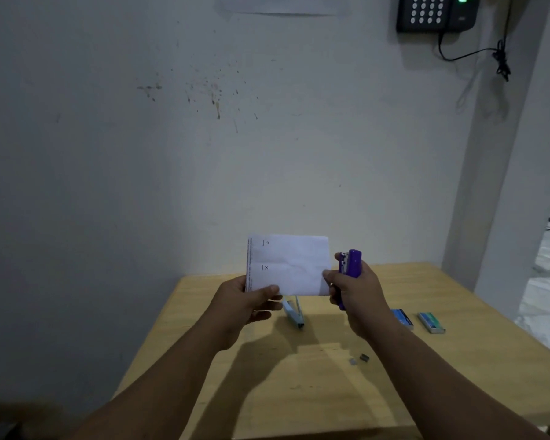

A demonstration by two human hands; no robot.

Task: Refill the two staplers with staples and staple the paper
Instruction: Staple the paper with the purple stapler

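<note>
Stapling step: my left hand [248, 300] pinched the folded paper [288, 265]; my right hand [358, 290] gripped the purple stapler [350, 263] at its edge. Next: squeeze firmly.

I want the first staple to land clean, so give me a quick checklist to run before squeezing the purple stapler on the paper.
1. Paper held steady by left hand: ok.
2. Purple stapler in right hand grip: ok.
3. Paper edge inside the stapler mouth: cannot tell.
4. Staples loaded: cannot tell.
5. Right thumb clear of the mouth: cannot tell, it lies on the paper edge.
6. Blue stapler lying apart on table: ok.
</note>
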